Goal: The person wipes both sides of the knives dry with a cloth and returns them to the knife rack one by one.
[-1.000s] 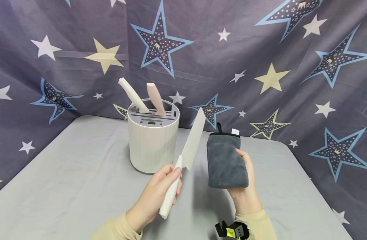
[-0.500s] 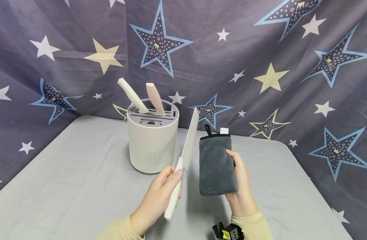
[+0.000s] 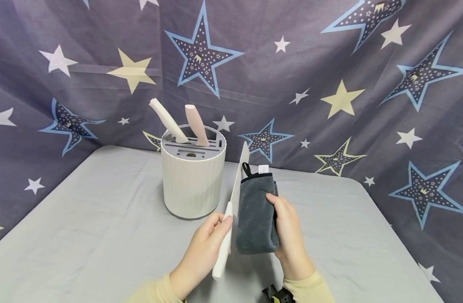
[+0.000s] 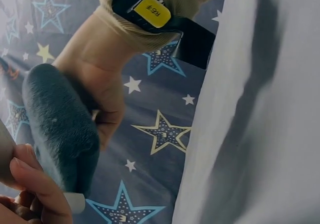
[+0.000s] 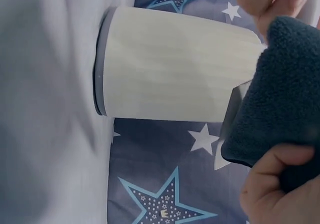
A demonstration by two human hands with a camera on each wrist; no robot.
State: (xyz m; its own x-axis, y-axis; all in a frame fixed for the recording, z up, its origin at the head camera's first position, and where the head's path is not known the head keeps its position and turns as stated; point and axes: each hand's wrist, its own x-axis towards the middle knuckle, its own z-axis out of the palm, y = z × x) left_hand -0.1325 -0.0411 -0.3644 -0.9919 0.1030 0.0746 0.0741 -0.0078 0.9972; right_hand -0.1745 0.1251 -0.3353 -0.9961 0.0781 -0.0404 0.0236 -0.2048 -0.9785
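In the head view my left hand (image 3: 199, 252) grips the white handle of a kitchen knife (image 3: 222, 254), its blade pointing up and away, seen almost edge-on. My right hand (image 3: 290, 237) holds a folded dark grey cloth (image 3: 256, 216) with a black loop and a white tag. The cloth stands right beside the blade's right face; whether they touch is hard to tell. From the right wrist, the cloth (image 5: 290, 93) covers most of the blade (image 5: 234, 103), leaving a strip showing. The left wrist view catches the left fingers (image 4: 37, 184) at its lower left corner.
A round cream knife block (image 3: 191, 185) stands left of the knife on the grey-covered table (image 3: 83, 227). Two handles stick up from its slots, one white (image 3: 167, 120) and one pink (image 3: 196, 124). A star-patterned curtain (image 3: 254, 75) hangs behind and along the sides.
My right hand has brought the cloth leftward, up to the blade. The left hand has shifted slightly right, and the knife has turned so its blade looks narrower.
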